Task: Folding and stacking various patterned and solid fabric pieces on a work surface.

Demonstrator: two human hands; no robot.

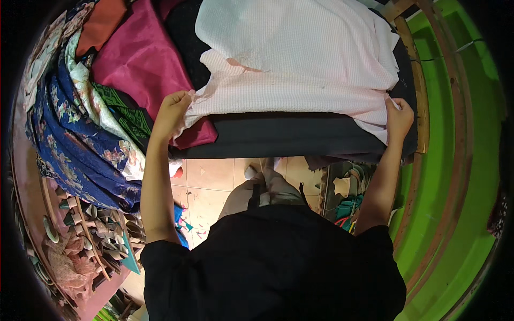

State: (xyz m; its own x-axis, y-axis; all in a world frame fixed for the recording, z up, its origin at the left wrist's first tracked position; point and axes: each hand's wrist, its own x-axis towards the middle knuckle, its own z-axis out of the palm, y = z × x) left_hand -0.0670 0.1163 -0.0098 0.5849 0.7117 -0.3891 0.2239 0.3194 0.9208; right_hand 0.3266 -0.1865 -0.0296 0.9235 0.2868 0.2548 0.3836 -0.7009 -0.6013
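A pale pink-white, finely ribbed garment (300,53) lies spread over a table with a black cover (278,134). My left hand (174,109) is closed, pinching the garment's near left corner. At the near right corner, my right hand (400,116) is closed on the cloth too. The near edge stretches almost straight between both hands. A small opening with a peach-coloured inside shows left of the garment's middle. Beside my left hand lies a magenta satin cloth (136,59), partly under the garment.
Navy floral fabric (72,134) and a green-black patterned cloth (120,107) hang at the left. Racks of shoes (99,230) stand below them. A wooden rail (420,107) edges the table's right end, near a green wall (482,134). Fabric scraps (184,224) lie on the tiled floor.
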